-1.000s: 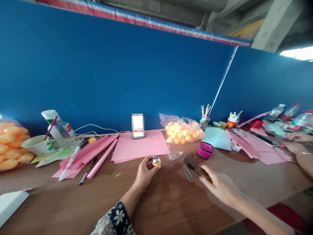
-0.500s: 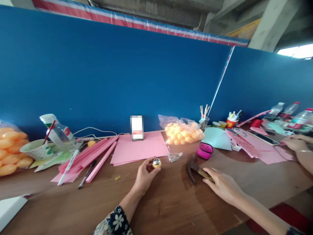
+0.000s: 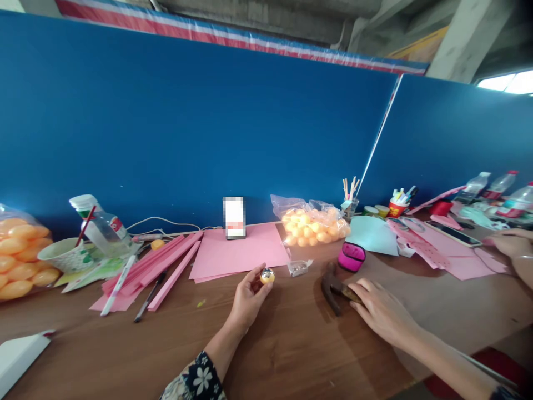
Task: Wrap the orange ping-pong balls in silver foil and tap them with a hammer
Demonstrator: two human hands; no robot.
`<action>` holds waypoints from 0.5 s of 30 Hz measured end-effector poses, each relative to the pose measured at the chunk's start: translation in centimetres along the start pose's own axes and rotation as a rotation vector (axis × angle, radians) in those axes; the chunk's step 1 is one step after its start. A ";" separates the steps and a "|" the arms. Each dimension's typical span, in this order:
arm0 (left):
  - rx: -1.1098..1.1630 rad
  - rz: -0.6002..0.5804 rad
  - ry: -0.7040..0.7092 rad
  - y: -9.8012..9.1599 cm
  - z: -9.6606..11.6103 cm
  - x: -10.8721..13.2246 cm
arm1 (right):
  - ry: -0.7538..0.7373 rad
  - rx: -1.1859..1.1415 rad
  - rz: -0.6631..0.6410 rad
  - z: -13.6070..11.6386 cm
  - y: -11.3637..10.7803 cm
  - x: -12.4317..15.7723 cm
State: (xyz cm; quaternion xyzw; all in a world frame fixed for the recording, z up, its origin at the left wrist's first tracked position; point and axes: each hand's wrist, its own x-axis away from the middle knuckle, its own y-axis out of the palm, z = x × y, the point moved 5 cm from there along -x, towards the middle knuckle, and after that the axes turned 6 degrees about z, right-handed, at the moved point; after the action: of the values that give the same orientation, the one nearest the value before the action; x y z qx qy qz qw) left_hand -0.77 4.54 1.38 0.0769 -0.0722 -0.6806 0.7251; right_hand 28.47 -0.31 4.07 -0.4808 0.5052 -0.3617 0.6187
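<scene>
My left hand pinches a small shiny ball, silver on top and yellow below, just over the wooden table. On the right, my right hand is wrapped around the handle of a claw hammer. Its dark, rusty head points left and sits at table level. Behind the hammer stands a pink and black pouch. A small clear packet lies between the ball and the pouch. Pink paper sheets are spread beyond my left hand.
A bag of orange balls rests at the back, with another bag at far left. Folded pink strips, pens and a tilted bottle lie left. At right are a phone and another person's hand.
The hammer and my right hand have shifted slightly to the right, and the hammer head has turned a little. My left hand keeps the ball in nearly the same spot.
</scene>
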 end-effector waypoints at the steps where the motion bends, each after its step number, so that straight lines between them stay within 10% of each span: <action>1: -0.009 -0.002 0.000 0.0 0.0 0.0 | 0.004 0.003 0.002 0.2 0.1 0.0; 15: -0.026 0.009 0.006 0.0 -0.1 -0.1 | 0.004 -0.063 0.051 -0.9 -2.6 -2.8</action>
State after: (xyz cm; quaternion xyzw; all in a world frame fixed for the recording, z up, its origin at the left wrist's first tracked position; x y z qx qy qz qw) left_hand -0.79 4.67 1.27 0.0691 -0.0613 -0.6779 0.7293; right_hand 27.10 1.35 7.36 -0.4866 0.5295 -0.3305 0.6112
